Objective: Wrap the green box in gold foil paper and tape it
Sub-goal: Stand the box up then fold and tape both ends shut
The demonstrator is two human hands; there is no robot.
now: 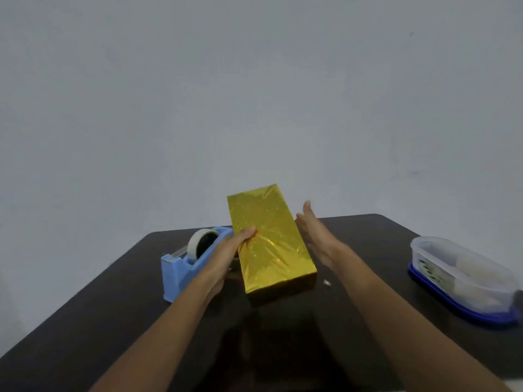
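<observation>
The box (270, 241) is fully covered in glittery gold foil paper and tilts up off the dark table, its far end raised. My left hand (229, 253) grips its left edge, thumb on the top face and fingers under it. My right hand (315, 233) is just right of the box with fingers straight, apart from the foil or barely beside it. No green shows through the wrapping. A blue tape dispenser (188, 263) with a white roll stands just left of my left hand.
A clear plastic container (464, 278) with a blue lid under it sits at the right edge of the dark table (99, 301). A small scrap (327, 282) lies right of the box. A plain grey wall rises behind the table.
</observation>
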